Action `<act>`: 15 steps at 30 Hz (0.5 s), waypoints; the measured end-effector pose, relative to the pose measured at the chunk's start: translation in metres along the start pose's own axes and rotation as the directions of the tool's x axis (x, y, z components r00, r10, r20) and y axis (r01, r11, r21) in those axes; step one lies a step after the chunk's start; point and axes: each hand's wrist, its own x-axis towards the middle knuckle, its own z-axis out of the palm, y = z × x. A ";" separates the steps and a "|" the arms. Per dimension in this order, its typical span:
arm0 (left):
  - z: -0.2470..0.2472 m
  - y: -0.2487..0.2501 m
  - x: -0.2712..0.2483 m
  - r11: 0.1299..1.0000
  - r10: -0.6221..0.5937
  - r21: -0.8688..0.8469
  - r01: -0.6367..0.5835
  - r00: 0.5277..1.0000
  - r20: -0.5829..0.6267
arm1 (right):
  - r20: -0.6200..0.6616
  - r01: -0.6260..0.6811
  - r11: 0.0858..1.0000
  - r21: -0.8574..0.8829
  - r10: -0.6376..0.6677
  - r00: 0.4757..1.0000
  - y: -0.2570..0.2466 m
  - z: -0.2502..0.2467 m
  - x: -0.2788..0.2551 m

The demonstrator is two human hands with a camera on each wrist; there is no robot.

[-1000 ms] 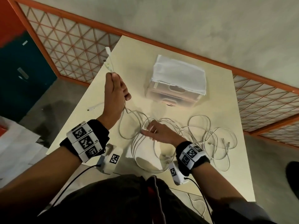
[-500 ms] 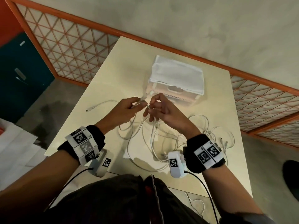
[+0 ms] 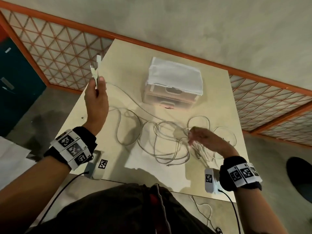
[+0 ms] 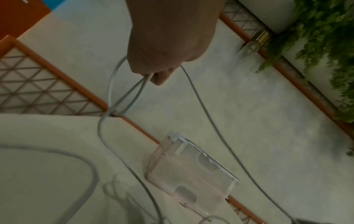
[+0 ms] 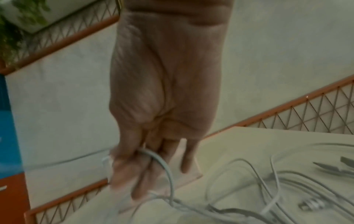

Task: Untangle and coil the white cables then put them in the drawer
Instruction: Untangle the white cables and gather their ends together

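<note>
A tangle of white cables (image 3: 170, 144) lies on the beige table (image 3: 128, 65), in front of a small clear drawer unit (image 3: 173, 86) topped with white cloth. My left hand (image 3: 97, 92) is raised at the table's left edge and grips cable ends whose plugs (image 3: 95, 68) stick up above the fist; strands (image 4: 122, 94) hang from it to the table. My right hand (image 3: 200, 137) is low over the tangle's right side and pinches a cable loop (image 5: 162, 165) between thumb and fingers. Both drawers look closed.
An orange-framed lattice railing (image 3: 55, 53) runs behind and left of the table, with a plaster wall (image 3: 202, 22) beyond. A dark blue cabinet (image 3: 15, 85) stands at the far left. One more white cable (image 3: 204, 211) lies on the floor near my legs.
The hands, together in front of the drawer unit half a second ago, have parted: the left went up and left with the plugs, the right dropped onto the tangle's right side.
</note>
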 end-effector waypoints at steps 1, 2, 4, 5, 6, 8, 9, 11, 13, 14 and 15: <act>0.000 -0.005 -0.002 1.000 0.015 0.027 -0.015 1.000 -0.006 | -0.085 0.045 0.999 0.003 -0.045 0.995 -0.007 -0.003 -0.001; 0.000 -0.008 -0.005 0.998 0.037 0.054 -0.038 0.999 0.003 | -0.179 0.102 0.995 -0.013 -0.103 0.979 -0.016 -0.006 -0.002; 0.000 -0.015 -0.010 0.986 0.084 0.135 -0.092 0.994 0.062 | -0.345 0.227 0.971 -0.078 -0.240 0.907 -0.040 -0.012 -0.004; 0.000 -0.016 -0.012 0.974 0.100 0.192 -0.117 0.990 0.101 | -0.397 0.291 0.951 -0.099 -0.306 0.865 -0.053 -0.015 -0.006; 0.001 -0.016 -0.015 0.959 0.104 0.248 -0.134 0.986 0.129 | -0.427 0.353 0.929 -0.112 -0.366 0.827 -0.064 -0.019 -0.008; 0.003 -0.015 -0.020 0.942 0.099 0.302 -0.144 0.982 0.159 | -0.477 0.442 0.885 -0.144 -0.453 0.753 -0.085 -0.026 -0.013; 0.004 -0.015 -0.021 0.942 0.095 0.304 -0.141 0.982 0.162 | -0.503 0.464 0.872 -0.155 -0.473 0.723 -0.092 -0.030 -0.014; 0.006 -0.013 -0.023 0.945 0.091 0.299 -0.135 0.984 0.156 | -0.553 0.481 0.860 -0.170 -0.487 0.676 -0.101 -0.038 -0.018; 0.004 -0.013 -0.022 0.937 0.092 0.324 -0.134 0.985 0.143 | -0.577 0.476 0.857 -0.196 -0.493 0.651 -0.102 -0.043 -0.019; 0.003 -0.013 -0.022 0.929 0.092 0.343 -0.136 0.986 0.142 | -0.583 0.470 0.858 -0.206 -0.494 0.645 -0.099 -0.044 -0.021; 0.002 -0.013 -0.022 0.921 0.086 0.366 -0.132 0.986 0.141 | -0.589 0.466 0.861 -0.205 -0.489 0.643 -0.094 -0.044 -0.024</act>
